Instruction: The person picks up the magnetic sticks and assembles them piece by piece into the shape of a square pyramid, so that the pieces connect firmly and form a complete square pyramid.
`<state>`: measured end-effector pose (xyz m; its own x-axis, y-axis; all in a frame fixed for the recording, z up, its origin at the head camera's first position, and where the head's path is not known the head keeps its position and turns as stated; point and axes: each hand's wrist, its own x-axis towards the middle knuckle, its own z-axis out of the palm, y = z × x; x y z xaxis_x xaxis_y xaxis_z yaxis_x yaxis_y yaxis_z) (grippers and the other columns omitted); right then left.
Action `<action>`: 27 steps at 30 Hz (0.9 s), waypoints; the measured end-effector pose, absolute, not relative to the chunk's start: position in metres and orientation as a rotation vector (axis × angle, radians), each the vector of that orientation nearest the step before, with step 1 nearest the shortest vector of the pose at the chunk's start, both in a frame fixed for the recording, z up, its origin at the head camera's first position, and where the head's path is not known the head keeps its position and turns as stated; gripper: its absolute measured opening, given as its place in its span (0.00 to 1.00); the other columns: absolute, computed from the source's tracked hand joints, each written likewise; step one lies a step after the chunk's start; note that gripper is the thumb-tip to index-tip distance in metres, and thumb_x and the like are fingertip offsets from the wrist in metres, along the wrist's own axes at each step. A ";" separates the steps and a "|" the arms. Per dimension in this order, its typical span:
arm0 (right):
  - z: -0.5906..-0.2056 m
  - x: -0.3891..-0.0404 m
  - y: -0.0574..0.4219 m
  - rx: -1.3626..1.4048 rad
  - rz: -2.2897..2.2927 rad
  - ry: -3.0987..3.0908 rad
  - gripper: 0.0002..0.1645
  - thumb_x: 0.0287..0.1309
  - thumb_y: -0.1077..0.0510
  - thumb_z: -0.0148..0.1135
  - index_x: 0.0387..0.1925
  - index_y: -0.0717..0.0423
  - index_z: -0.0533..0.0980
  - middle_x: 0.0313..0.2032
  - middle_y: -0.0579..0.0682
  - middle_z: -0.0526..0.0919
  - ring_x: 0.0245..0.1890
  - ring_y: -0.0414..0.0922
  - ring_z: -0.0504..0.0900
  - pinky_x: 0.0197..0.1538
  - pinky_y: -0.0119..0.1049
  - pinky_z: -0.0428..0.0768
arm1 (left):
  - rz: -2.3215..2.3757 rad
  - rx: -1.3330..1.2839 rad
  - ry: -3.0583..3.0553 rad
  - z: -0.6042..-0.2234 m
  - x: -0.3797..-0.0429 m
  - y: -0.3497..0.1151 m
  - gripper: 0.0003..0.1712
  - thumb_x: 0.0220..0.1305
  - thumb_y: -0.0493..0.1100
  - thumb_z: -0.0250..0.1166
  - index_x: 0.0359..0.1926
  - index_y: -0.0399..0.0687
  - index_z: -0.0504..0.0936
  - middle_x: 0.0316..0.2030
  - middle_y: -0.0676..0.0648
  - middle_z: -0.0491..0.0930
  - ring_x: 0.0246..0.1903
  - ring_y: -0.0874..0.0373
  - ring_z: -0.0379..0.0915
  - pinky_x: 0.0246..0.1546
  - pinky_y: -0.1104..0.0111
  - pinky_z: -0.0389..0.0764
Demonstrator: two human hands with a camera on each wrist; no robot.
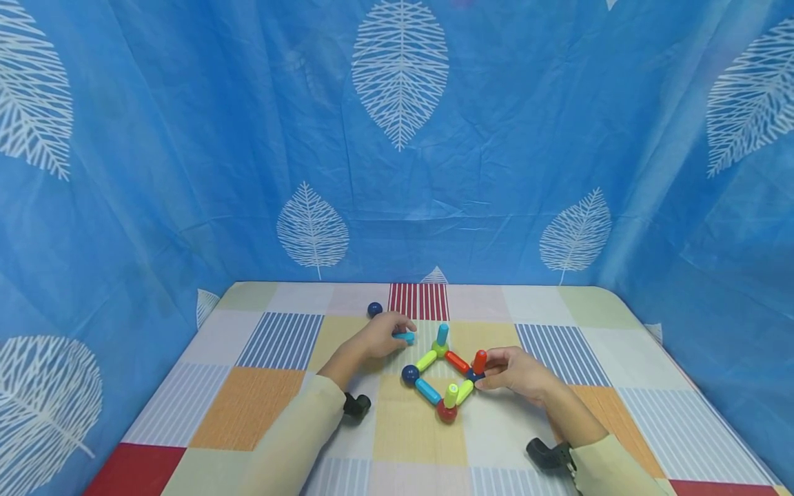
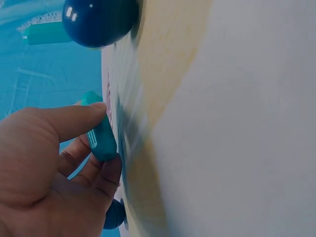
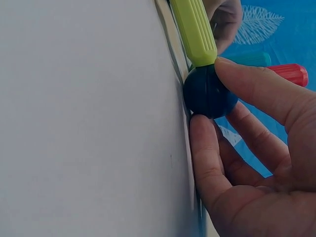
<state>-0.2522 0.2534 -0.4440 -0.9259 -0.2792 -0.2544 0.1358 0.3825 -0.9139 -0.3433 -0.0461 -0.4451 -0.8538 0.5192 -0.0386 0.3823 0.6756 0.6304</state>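
Note:
Between thumb and fingertips, my left hand (image 1: 381, 335) pinches a light blue rod (image 2: 101, 133) just above the cloth. The right hand (image 1: 520, 373) grips a dark blue ball (image 3: 207, 94) at the right corner of a four-sided frame of rods and balls. A red rod (image 1: 480, 362) stands upright on that ball. At the frame's back is a green ball (image 1: 440, 349) bearing an upright light blue rod (image 1: 442, 335). The front red ball (image 1: 446, 412) carries an upright yellow-green rod (image 1: 451, 395). No rod stands on the left dark blue ball (image 1: 410, 375).
Behind the left hand, a loose dark blue ball (image 1: 375, 309) lies on the patchwork tablecloth (image 1: 279, 341). A blue curtain (image 1: 496, 172) with white leaf prints encloses the table at the back and sides. Black wrist-worn devices (image 1: 356, 406) sit on both wrists.

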 end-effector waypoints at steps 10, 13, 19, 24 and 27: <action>-0.443 -0.253 0.253 -0.120 -1.542 2.291 0.27 0.47 0.66 0.78 0.51 0.69 0.80 0.38 0.52 0.85 0.40 0.45 0.81 0.44 0.33 0.82 | 1.168 0.727 2.568 -0.440 -0.331 -0.057 0.12 0.65 0.36 0.70 0.48 0.50 0.84 0.42 0.50 0.81 0.44 0.56 0.76 0.46 0.63 0.81; -0.443 -0.253 0.254 -0.129 -1.536 2.292 0.27 0.47 0.66 0.78 0.51 0.69 0.81 0.38 0.52 0.85 0.40 0.45 0.81 0.44 0.33 0.82 | 1.246 0.734 2.534 -0.438 -0.327 -0.059 0.12 0.64 0.35 0.71 0.47 0.51 0.83 0.41 0.50 0.82 0.43 0.57 0.77 0.45 0.64 0.82; -0.443 -0.253 0.255 -0.157 -1.545 2.284 0.26 0.47 0.66 0.78 0.50 0.69 0.81 0.37 0.51 0.85 0.40 0.44 0.81 0.43 0.32 0.82 | 1.369 0.718 2.484 -0.440 -0.321 -0.062 0.12 0.62 0.36 0.73 0.46 0.51 0.84 0.42 0.51 0.83 0.43 0.59 0.79 0.44 0.65 0.82; -0.444 -0.254 0.255 -0.163 -1.551 2.283 0.26 0.47 0.66 0.78 0.50 0.69 0.81 0.37 0.51 0.85 0.40 0.44 0.81 0.43 0.32 0.82 | 1.462 0.725 2.455 -0.442 -0.316 -0.064 0.12 0.62 0.36 0.73 0.46 0.48 0.84 0.42 0.49 0.84 0.43 0.58 0.80 0.44 0.66 0.83; -0.445 -0.254 0.256 -0.157 -1.543 2.291 0.26 0.47 0.66 0.78 0.50 0.69 0.81 0.37 0.51 0.85 0.40 0.45 0.81 0.43 0.33 0.82 | 1.518 0.724 2.424 -0.441 -0.313 -0.064 0.12 0.61 0.36 0.73 0.45 0.49 0.84 0.41 0.49 0.84 0.43 0.58 0.80 0.45 0.67 0.83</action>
<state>-0.2538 0.2559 -0.4450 -0.9243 -0.2951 -0.2421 0.1135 0.3930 -0.9125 -0.3134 -0.0641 -0.4408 -0.8624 0.4975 0.0937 0.3016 0.3562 0.8844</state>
